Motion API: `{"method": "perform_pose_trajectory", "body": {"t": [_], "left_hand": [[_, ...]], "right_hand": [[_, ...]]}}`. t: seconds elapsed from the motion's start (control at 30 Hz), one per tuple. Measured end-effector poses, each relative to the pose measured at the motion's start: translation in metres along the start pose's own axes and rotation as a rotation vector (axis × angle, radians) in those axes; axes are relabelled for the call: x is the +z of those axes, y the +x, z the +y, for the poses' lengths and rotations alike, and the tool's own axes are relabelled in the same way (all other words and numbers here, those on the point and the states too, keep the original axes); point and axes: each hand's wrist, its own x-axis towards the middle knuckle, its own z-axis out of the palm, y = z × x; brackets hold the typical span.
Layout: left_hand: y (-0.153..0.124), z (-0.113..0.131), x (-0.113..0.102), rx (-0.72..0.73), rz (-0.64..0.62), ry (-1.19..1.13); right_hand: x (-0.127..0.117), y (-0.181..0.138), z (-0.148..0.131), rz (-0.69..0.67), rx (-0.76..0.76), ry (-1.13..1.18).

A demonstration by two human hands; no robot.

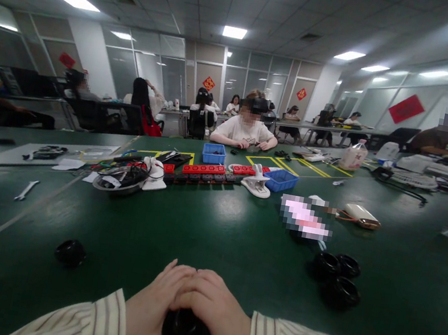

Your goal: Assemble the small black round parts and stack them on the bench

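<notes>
Both hands are wrapped round a glossy black rounded part (186, 328) with a hollow in its top, low in the middle of the head view. My left hand (149, 310) closes on its left side, and my right hand (219, 314) covers its right side and top. Their fingers meet over it, so much of the part is hidden. On the table to the left lies a similar black rounded part (70, 253). To the right, several more stand close together, one of them a black ring-like part (341, 292) with an open top.
Across the green table (212, 235) run red power strips (206, 170) between white stands. A bowl of cables (117, 180) and a wrench (26, 190) lie left. Blue bins (280, 180), a blurred phone-like object (305, 219) and a bottle (354, 156) are farther off. A person (246, 128) sits opposite.
</notes>
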Motion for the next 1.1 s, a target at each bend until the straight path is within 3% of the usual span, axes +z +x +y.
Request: {"method": "perform_pose_trajectory", "body": {"t": [0.17,0.3,0.47,0.63,0.73,0.83,1.0,1.1], "left_hand": [[0.002,0.014,0.002,-0.103,0.06,-0.002],[0.004,0.014,0.001,-0.125,0.041,-0.038],[0.008,0.008,-0.005,0.032,-0.051,-0.184],[0.006,0.002,-0.005,0.126,-0.08,-0.121],[0.003,-0.002,-0.003,0.069,-0.074,-0.117],[0.002,0.001,-0.001,-0.006,-0.042,-0.07],[0.003,0.017,0.006,-0.135,0.098,0.057],[0.004,0.02,0.007,-0.175,0.084,0.044]], "right_hand": [[0.012,-0.008,0.011,0.059,0.137,-0.12],[0.013,-0.01,0.013,0.048,0.157,-0.144],[0.01,-0.007,0.012,-0.015,0.026,0.001],[0.005,-0.002,0.009,-0.106,-0.114,0.095],[-0.001,0.001,0.003,-0.144,-0.097,0.075],[-0.003,0.001,0.0,-0.08,-0.046,0.031],[0.01,-0.006,0.01,0.024,0.11,-0.071],[0.015,-0.009,0.015,-0.012,0.184,-0.164]]}}
